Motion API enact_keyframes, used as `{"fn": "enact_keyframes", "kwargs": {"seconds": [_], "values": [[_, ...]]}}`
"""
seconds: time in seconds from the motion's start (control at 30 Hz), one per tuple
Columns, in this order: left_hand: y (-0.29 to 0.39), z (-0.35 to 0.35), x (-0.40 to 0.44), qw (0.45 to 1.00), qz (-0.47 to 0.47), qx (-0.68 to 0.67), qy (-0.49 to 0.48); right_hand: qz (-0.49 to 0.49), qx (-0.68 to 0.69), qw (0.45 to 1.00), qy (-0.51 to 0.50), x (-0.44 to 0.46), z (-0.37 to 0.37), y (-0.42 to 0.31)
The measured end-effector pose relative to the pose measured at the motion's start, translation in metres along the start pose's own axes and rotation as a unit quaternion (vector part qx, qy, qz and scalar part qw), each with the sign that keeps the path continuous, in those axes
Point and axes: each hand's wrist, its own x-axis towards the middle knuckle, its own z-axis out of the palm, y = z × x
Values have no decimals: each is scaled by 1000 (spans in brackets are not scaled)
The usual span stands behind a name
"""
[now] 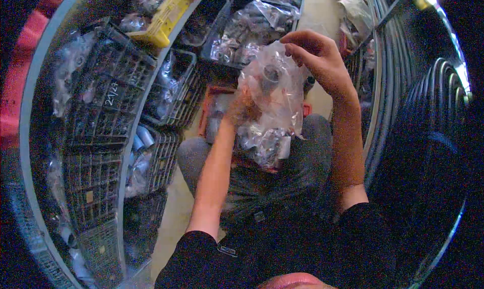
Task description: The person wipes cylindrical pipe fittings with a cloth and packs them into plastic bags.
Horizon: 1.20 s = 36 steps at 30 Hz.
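A clear plastic bag is held up in front of my body, with a round grey ring-shaped fitting showing through it. My right hand pinches the bag's upper edge between thumb and fingers. My left hand is at the bag's left side, its fingers seen blurred through the plastic; I cannot tell whether they are inside or behind it, or what they grip. Just below hang or lie more shiny bagged parts, over a red crate between my knees.
Black crates with bagged parts line the shelves at left, one marked "21/24". A yellow bin sits above them. Ahead, a dark bin holds bagged metal-looking pieces. Coiled dark pipes stand at my right, close to my arm.
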Motion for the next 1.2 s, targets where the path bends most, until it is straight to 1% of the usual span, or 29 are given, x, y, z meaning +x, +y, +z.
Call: {"fn": "enact_keyframes", "kwargs": {"seconds": [0.07, 0.13, 0.2, 0.27, 0.3, 0.33, 0.4, 0.43, 0.47, 0.53, 0.57, 0.6, 0.63, 0.67, 0.73, 0.77, 0.8, 0.83, 0.87, 0.9, 0.93, 0.97, 1.0, 1.03, 1.07, 1.13, 1.2], "values": [[11, 4, -1, 1000, 2, 0, -12, -13, 8, 1000, 3, 9, 11, -15], [16, 6, -1, 1000, 4, 6, -18, -1, 30, 998, 62, 5, 22, -20], [20, 5, -3, 1000, 2, 14, -21, 18, 15, 998, 61, -3, 25, -13], [22, 3, -5, 999, -4, 32, -24, 35, -12, 991, 132, -11, 29, -4], [22, 2, -6, 999, -9, 46, -24, 73, -9, 990, 119, -15, 27, 1], [23, 0, -8, 998, -18, 62, -27, 78, -10, 990, 120, -20, 27, 12], [29, -8, -11, 991, -47, 119, -34, 73, -190, 966, 161, -27, 29, 52], [33, -14, -15, 984, -68, 157, -40, 52, -205, 968, 134, -33, 22, 81], [39, -20, -21, 977, -87, 190, -50, 58, -205, 967, 138, -40, 21, 112], [51, -29, -34, 970, -96, 216, -65, 150, -78, 980, 105, -55, 20, 174], [60, -33, -43, 976, -73, 193, -66, 155, -77, 979, 109, -65, 17, 208], [69, -36, -53, 982, -50, 171, -68, 187, -1, 979, 82, -74, 13, 243], [96, -32, -59, 956, -115, 268, -24, 216, 75, 972, 53, -81, 10, 267], [112, -35, -65, 914, -180, 362, 22, 218, 79, 971, 52, -88, 9, 285], [72, -91, -75, 931, -78, 339, 113, 241, 13, 963, 117, -104, 11, 305], [103, -83, -83, 915, -66, 368, 153, 297, 59, 943, 141, -107, 16, 283], [99, -99, -86, 915, -4, 351, 202, 298, 59, 942, 144, -106, 11, 292], [95, -114, -91, 920, 34, 308, 238, 284, 76, 947, 129, -100, 7, 301], [78, -137, -92, 934, 77, 227, 266, 269, 94, 952, 112, -98, 3, 309], [84, -135, -94, 937, 100, 200, 269, 250, 62, 960, 107, -96, 0, 305], [91, -134, -98, 938, 124, 172, 273, 248, 63, 961, 108, -91, -1, 301], [88, -138, -99, 938, 125, 173, 272, 235, 60, 964, 110, -88, -6, 304], [79, -144, -98, 948, 128, 102, 271, 220, 56, 967, 114, -84, -12, 307], [72, -151, -94, 953, 132, 64, 266, 190, 86, 966, 150, -82, -22, 309], [65, -158, -90, 956, 135, 25, 261, 189, 82, 966, 155, -78, -32, 299], [61, -163, -89, 951, 124, 59, 278, 136, 126, 961, 208, -67, -57, 256], [66, -157, -88, 946, 124, 88, 285, 47, -11, 962, 269, -52, -90, 229]]}}
